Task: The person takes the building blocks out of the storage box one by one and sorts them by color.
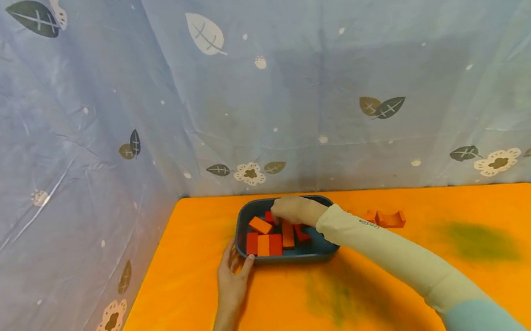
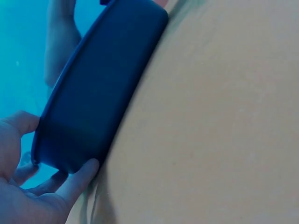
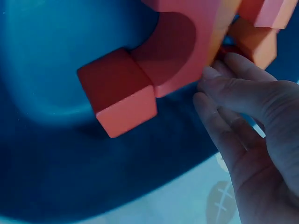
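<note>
Your left hand [image 1: 231, 281] holds the near left corner of the dark blue container [image 1: 288, 262], its fingers spread, the thumb at the near side and the others round the left end. Your right hand [image 1: 295, 209] reaches down inside from the right, fingertips close together among the blocks; you cannot tell from here whether they pinch one. The container sits toward the far edge of the orange-yellow surface [image 1: 174, 313]. At its near left, a flat orange block [image 1: 264, 245] lies between two red blocks [image 1: 252, 243]; a tilted orange block [image 1: 260, 225] lies just beyond them. In the right wrist view, a cube [image 3: 119, 93] touches a curved block [image 3: 180, 51] beside your right fingers. Right of the container, an orange arch-shaped block [image 1: 392, 219] rests on the surface. A pale blue curtain [image 1: 286, 98] with leaves and flowers hangs behind.
</note>
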A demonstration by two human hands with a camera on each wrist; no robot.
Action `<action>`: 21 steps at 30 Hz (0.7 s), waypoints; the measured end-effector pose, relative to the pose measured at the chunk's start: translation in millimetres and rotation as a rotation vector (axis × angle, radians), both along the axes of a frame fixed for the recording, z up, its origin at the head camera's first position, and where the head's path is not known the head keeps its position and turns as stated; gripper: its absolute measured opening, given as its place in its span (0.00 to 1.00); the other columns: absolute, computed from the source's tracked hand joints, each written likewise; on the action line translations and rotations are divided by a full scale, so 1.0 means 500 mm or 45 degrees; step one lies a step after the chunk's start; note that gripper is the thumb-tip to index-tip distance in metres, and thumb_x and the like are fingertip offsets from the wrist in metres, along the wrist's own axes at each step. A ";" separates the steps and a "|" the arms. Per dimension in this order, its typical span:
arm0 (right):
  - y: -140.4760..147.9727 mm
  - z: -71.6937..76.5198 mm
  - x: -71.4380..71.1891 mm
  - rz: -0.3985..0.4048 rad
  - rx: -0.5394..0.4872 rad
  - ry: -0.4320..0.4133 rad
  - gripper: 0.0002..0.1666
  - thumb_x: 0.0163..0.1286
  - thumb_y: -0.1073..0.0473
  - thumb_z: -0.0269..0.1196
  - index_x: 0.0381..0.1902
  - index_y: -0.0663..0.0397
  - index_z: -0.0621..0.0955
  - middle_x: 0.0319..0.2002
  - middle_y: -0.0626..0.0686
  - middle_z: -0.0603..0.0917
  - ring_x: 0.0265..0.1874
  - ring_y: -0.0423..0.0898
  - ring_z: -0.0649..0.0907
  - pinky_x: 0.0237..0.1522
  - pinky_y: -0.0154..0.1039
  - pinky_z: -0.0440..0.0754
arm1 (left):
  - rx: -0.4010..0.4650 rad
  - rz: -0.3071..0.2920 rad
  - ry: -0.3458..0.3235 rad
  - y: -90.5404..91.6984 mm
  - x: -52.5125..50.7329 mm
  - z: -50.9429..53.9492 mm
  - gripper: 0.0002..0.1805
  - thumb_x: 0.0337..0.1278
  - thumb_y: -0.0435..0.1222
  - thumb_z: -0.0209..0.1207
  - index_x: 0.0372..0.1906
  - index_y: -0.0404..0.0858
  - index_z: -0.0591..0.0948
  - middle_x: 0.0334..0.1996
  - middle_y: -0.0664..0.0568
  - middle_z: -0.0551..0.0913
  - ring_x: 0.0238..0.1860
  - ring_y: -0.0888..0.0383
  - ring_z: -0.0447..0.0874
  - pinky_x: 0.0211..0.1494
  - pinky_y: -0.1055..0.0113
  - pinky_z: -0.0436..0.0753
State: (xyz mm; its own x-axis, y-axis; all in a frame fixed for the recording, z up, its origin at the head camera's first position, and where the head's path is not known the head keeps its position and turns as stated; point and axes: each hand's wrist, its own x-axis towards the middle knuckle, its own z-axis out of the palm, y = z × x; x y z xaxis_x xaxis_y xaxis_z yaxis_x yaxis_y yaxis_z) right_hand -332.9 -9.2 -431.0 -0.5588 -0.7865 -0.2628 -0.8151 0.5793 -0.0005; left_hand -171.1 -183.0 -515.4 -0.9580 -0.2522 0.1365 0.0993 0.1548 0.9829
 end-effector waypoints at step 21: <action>0.043 0.004 0.001 0.114 0.138 0.265 0.04 0.65 0.66 0.66 0.36 0.54 0.84 0.37 0.52 0.84 0.38 0.49 0.82 0.47 0.39 0.83 | 0.025 0.002 -0.031 -0.001 -0.002 -0.003 0.35 0.64 0.32 0.61 0.73 0.36 0.62 0.70 0.35 0.63 0.70 0.37 0.62 0.69 0.45 0.68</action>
State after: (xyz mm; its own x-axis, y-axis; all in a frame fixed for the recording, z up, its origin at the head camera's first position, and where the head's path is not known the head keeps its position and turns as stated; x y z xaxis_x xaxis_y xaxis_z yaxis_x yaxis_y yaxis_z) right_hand -332.5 12.3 -428.9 -0.5393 -0.8087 -0.2348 -0.8391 0.4926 0.2308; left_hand -171.9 -183.7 -517.0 -0.9606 -0.2560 0.1086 0.0755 0.1358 0.9879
